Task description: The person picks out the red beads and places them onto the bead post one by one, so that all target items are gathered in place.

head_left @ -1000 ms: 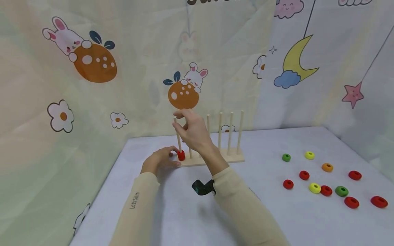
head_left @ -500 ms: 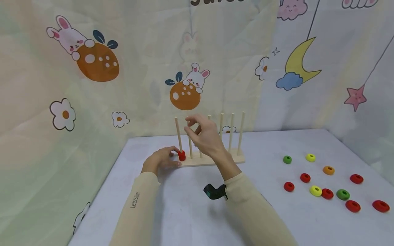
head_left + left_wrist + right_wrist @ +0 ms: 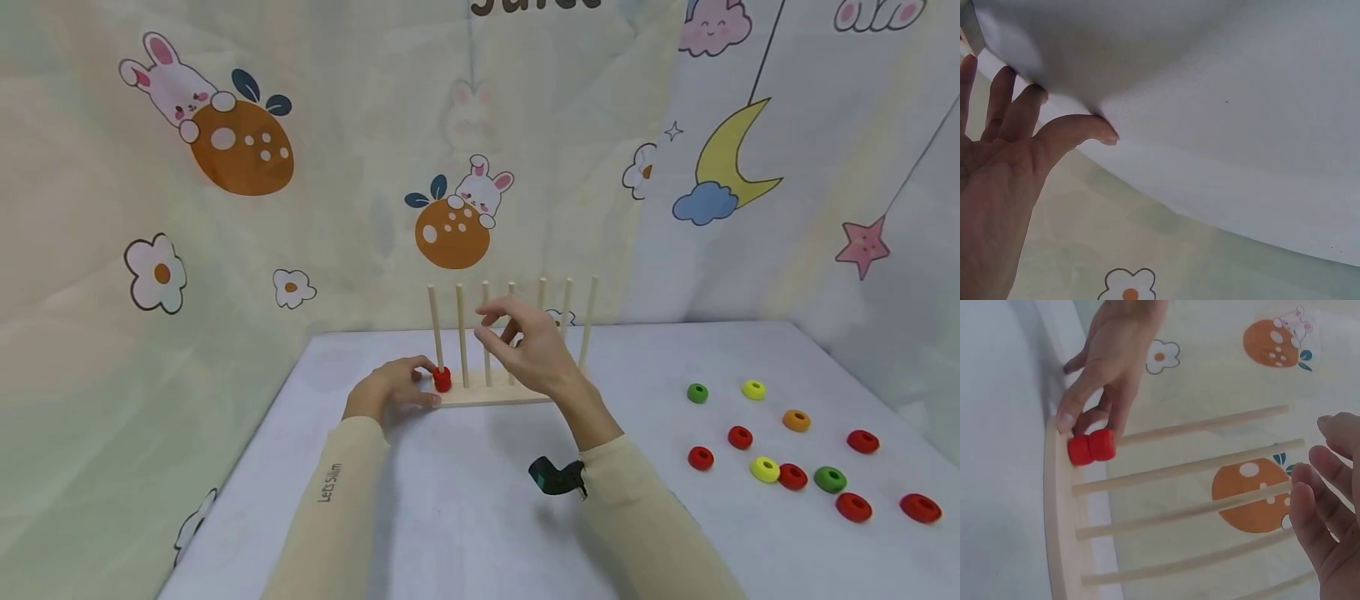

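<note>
A wooden peg rack [image 3: 487, 395] with several upright pegs stands toward the back of the table. Two red beads [image 3: 1091, 447] are stacked at the foot of its leftmost peg. My left hand [image 3: 390, 388] holds the left end of the base, thumb at the front edge and fingers behind, beside the beads. The left wrist view shows this left hand [image 3: 1007, 162] with its thumb spread from the fingers; the rack is mostly out of that view. My right hand [image 3: 536, 348] hovers in front of the middle pegs, fingers loosely bent, holding nothing.
Loose beads lie spread on the right of the white table [image 3: 465, 517]: several red ones [image 3: 853, 507], two green [image 3: 697, 393], two yellow [image 3: 765, 469] and one orange [image 3: 797, 421]. A printed cloth [image 3: 360, 208] hangs behind the table.
My right hand has moved from the top of the leftmost peg to the right and slightly down, away from it. The left hand and the red beads have stayed in place.
</note>
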A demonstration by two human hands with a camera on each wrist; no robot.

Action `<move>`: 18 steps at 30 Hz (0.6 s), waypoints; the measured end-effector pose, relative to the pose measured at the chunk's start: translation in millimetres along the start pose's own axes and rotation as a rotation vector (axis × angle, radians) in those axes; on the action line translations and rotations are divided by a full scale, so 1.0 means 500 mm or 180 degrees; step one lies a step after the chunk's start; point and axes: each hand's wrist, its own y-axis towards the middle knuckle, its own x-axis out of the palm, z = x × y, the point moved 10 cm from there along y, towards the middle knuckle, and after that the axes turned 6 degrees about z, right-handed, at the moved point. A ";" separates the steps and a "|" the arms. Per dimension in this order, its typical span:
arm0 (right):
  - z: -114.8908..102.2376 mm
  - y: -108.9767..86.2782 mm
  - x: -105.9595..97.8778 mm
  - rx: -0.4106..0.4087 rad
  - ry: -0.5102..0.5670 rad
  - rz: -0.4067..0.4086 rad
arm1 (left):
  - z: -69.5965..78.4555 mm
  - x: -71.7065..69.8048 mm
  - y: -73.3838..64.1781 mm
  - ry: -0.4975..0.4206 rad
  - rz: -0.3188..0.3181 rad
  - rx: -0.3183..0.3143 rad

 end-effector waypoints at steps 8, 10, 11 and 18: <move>-0.021 -0.032 -0.029 -0.0270 -0.0122 -0.0208 | 0.001 0.001 0.001 -0.0134 -0.0032 -0.0024; -0.016 -0.041 -0.041 -0.0301 -0.0130 -0.0233 | 0.003 -0.001 0.003 -0.0147 -0.0023 0.0002; -0.013 -0.046 -0.048 -0.0311 -0.0120 -0.0245 | 0.004 -0.002 0.003 -0.0154 -0.0021 0.0014; 0.022 -0.088 -0.088 -0.0255 -0.0158 -0.0311 | 0.000 -0.003 -0.002 -0.0162 -0.0034 0.0011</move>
